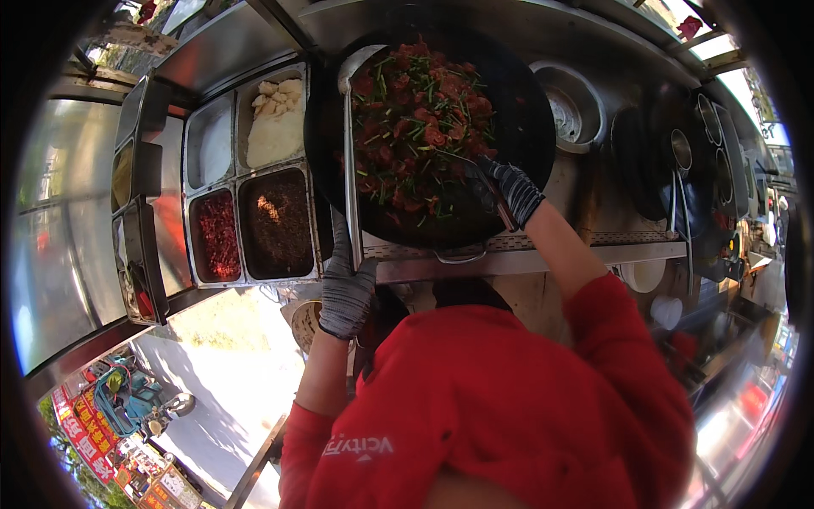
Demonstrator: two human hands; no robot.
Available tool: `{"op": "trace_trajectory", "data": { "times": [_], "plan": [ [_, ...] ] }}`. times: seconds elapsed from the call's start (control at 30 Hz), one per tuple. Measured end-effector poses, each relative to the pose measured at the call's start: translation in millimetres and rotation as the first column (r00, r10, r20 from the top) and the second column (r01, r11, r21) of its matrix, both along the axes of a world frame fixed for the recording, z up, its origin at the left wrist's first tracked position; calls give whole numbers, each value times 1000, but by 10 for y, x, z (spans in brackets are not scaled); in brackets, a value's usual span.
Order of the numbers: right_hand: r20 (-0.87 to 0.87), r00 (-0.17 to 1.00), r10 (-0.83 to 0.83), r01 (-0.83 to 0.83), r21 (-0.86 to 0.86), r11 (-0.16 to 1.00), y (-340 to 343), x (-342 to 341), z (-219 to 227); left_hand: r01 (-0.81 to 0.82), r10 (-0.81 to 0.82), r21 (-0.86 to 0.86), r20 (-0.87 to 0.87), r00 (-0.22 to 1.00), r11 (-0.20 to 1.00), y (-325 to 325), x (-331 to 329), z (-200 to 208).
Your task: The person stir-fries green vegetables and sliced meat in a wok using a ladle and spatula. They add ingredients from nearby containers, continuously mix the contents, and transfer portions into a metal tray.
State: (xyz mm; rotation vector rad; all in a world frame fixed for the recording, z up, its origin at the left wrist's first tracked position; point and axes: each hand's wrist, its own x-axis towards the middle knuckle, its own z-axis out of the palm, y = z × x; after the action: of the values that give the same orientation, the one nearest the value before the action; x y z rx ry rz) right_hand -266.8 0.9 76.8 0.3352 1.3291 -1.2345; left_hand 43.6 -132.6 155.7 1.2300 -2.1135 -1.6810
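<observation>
My gloved left hand (pixel 347 293) is closed round the lower end of a long-handled metal ladle (pixel 350 161). The ladle lies along the left side of a large black wok (pixel 526 110), its bowl near the far rim. Over the wok's right side, my gloved right hand (pixel 515 193) grips the brown handle of a spatula (pixel 500 202). Its head reaches into the food, where part of it is hidden. Sliced reddish meat with cut green stalks (pixel 424 127) fills the middle of the wok.
Left of the wok, metal trays hold white powder (pixel 209 144), a pale paste (pixel 275 136), chopped red chili (pixel 218 237) and dark seasoning (pixel 275 225). A round metal pot (pixel 585 106) stands to the right. Farther right rests another ladle (pixel 681 153). A metal counter edge (pixel 585 256) runs before me.
</observation>
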Motion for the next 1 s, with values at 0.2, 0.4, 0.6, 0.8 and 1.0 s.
{"op": "trace_trajectory", "data": {
  "times": [0.2, 0.4, 0.6, 0.8, 1.0],
  "plan": [
    [252, 965, -72, 43, 118, 992, 731, 404, 149, 23, -26, -114, -28, 999, 993, -18, 44, -66],
    [-97, 964, 249, -209, 305, 929, 963, 511, 509, 71, -55, -79, 187, 981, 994, -168, 207, -199],
    [-543, -66, 837, -508, 741, 440, 966, -560, 1975, -35, 32, 60, 45, 998, 998, -387, 230, -43],
    [-301, -254, 919, -377, 906, 193, -77, -648, 1033, -147, 154, 464, 23, 988, 874, -25, -382, -185],
    [-492, -547, 677, -418, 862, 289, -270, -454, 664, -82, 65, 271, 71, 995, 959, 184, -47, 90]
  ]
}}
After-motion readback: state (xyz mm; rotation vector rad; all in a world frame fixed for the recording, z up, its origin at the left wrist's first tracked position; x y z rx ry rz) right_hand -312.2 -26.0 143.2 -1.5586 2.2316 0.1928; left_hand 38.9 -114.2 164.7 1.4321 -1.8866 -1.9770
